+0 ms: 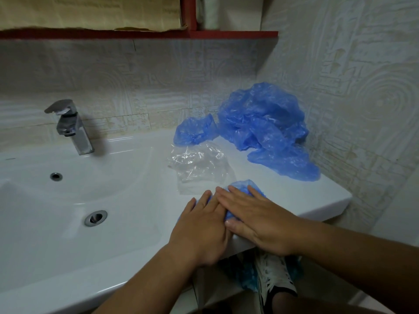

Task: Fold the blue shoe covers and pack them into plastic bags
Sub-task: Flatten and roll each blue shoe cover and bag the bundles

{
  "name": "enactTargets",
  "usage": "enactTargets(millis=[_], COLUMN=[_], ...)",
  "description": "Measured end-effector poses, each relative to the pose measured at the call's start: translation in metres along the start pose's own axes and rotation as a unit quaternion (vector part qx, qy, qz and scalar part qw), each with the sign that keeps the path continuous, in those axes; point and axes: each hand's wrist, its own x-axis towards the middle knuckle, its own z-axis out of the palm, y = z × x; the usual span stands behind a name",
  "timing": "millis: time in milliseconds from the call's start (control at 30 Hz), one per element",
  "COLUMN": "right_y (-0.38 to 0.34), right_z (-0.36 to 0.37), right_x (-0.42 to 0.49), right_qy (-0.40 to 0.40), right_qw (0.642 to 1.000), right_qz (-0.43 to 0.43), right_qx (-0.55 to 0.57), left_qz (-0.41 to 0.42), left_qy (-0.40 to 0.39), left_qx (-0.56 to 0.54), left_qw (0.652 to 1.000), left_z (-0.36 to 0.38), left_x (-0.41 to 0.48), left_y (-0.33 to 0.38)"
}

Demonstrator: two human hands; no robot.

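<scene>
Cover [243, 185]: thin, crinkled blue film, flat on the sink ledge [306, 196], mostly hidden under 2 hands.
Left hand [201, 225]: fingers straight, pressing it down.
Right hand [256, 220]: likewise flat, touching the left's fingers.
Bag [199, 164] (clear, crumpled): just behind.
Pile [265, 116]: loose blue covers, back corner.
Bunched cover [195, 130]: 1, beside the pile.

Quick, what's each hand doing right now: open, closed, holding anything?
Left hand: open, fingers straight, pressing flat on the blue shoe cover.
Right hand: open, palm down, pressing the same cover.
</scene>
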Motion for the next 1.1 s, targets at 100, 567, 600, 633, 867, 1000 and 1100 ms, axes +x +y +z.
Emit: enactTargets(millis=[100, 567, 600, 633, 867, 1000, 1100], right_y=[0.008, 0.014, 0.015, 0.016, 0.015, 0.028, 0.033], right_z=[0.003, -0.005, -0.006, -0.008, -0.005, -0.005, -0.006], right_x=[-0.002, -0.004, -0.004, -0.004, 0.004, 0.001, -0.004], right_qy=[-0.008, -0.036, -0.028, -0.005, 0.032, -0.033, -0.033], right_qw=[0.999, 0.990, 0.990, 0.989, 0.996, 0.993, 0.992], right_qz=[0.032, 0.131, 0.137, 0.144, 0.077, 0.113, 0.119], right_qx=[-0.035, -0.026, -0.019, -0.017, -0.042, -0.026, -0.025], left_qz=[-0.005, -0.067, -0.065, -0.062, -0.051, -0.056, -0.088], left_qy=[-0.002, 0.018, 0.021, 0.022, 0.023, 0.021, 0.041], left_qx=[-0.005, -0.001, 0.001, 0.006, 0.015, 0.006, -0.006], left_qw=[1.000, 0.998, 0.998, 0.998, 0.998, 0.998, 0.995], left_z=[-0.001, 0.002, 0.003, 0.003, 0.003, 0.001, 0.004], left_x=[-0.001, -0.017, -0.016, -0.016, -0.016, -0.016, -0.015], left_y=[0.000, -0.011, -0.011, -0.011, -0.012, -0.013, -0.012])
